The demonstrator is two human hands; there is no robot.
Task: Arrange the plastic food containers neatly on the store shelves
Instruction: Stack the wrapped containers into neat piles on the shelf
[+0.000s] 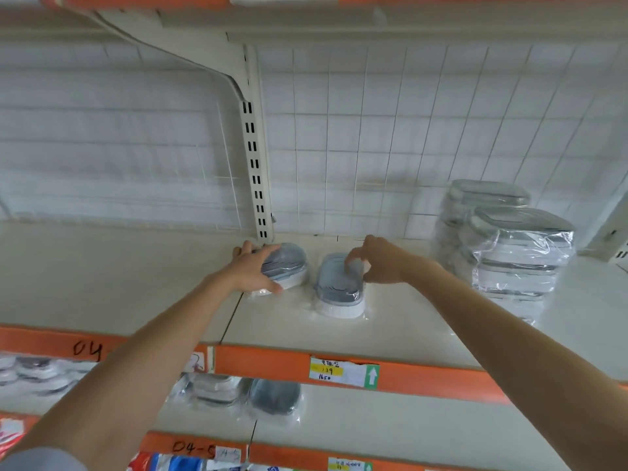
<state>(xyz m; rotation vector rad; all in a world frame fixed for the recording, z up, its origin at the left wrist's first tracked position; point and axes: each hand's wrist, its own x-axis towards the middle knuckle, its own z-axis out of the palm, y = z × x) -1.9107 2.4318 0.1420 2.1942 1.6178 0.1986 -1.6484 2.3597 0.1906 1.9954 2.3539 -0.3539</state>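
Note:
Two small white containers with grey lids, wrapped in clear film, lie side by side on the cream shelf (390, 321). My left hand (253, 268) grips the left container (289, 266) from its left side, thumb in front, fingers over the lid. My right hand (377, 260) hovers over the right container (339, 287), fingers loosely curled with the tips near its lid's far edge; whether they touch it is unclear. Two tall stacks of larger wrapped containers (509, 253) stand at the right.
A slotted upright post (255, 164) and white wire-grid back panel (407, 130) rise behind the shelf. The orange shelf edge (424, 375) carries a price label (343, 372). More wrapped containers (272, 397) lie on the shelf below.

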